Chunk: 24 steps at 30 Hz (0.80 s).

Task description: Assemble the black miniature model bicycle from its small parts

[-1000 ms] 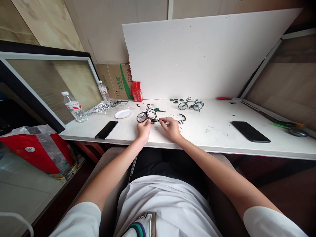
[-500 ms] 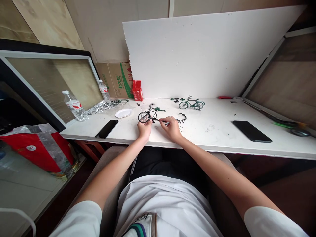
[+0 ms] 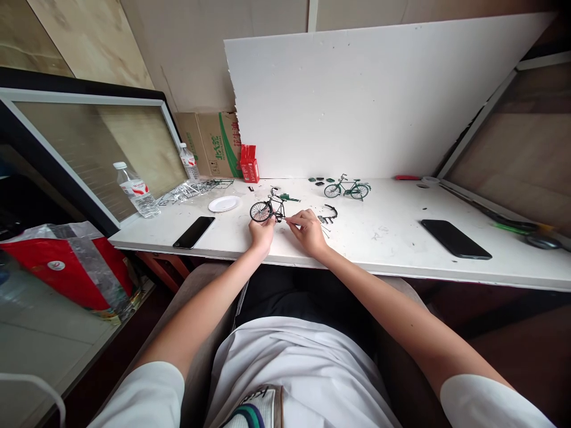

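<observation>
A black model bicycle [image 3: 261, 211] stands upright near the table's front, its front wheel on the left and no rear wheel visible on its frame. My left hand [image 3: 262, 234] is closed round its lower part, just behind the front wheel. At the rear end of the frame, my right hand [image 3: 308, 229] pinches with thumb and forefinger. Whatever tiny part sits in that pinch is hidden by the fingertips. Just right of this hand lie a curved black strip [image 3: 331, 210] and several small black pieces [image 3: 328, 219]. A green part [image 3: 285, 197] lies behind the bicycle.
A finished-looking green model bicycle [image 3: 347, 188] stands farther back. Around the table [image 3: 383, 249] are a white plate [image 3: 223, 204], two phones [image 3: 193, 232], water bottles [image 3: 137, 191], a red box [image 3: 250, 163] and cut plastic frames [image 3: 196, 190]. A white board [image 3: 357, 101] leans behind.
My right hand has shifted slightly left, its fingertips nearer the rear of the bicycle frame. More of the small black pieces beside it now show. The left hand keeps its hold.
</observation>
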### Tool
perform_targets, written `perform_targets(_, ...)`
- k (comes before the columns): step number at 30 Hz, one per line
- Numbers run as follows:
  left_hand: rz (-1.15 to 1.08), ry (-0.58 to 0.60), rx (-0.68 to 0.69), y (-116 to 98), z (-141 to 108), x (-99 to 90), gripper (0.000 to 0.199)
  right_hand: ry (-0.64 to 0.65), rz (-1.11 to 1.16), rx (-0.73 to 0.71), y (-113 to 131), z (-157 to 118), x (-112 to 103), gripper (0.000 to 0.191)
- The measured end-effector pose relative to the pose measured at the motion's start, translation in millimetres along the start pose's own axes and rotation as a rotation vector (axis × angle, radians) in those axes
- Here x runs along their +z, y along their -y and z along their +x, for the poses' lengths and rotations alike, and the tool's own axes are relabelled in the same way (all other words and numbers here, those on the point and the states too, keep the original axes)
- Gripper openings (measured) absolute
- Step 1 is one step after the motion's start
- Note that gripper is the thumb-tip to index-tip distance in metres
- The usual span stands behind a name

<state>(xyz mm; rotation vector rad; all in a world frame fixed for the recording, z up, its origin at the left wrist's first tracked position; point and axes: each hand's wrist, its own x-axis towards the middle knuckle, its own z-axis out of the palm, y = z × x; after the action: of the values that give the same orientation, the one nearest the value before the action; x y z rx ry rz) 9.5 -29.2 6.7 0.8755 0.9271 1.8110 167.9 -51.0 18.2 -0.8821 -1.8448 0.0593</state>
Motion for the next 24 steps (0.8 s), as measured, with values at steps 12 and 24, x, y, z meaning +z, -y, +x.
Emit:
perform_targets(12, 0.002, 0.003, -0.002, 1.4, 0.7, 0.1, 0.026, 0.018, -0.027, 0.031, -1.1, -3.0, 1.2, 0.019)
perform_targets(24, 0.032, 0.001, 0.005, -0.2, 0.7, -0.8, 0.030, 0.055, -0.113, 0.044, 1.2, -2.2, -0.1, 0.020)
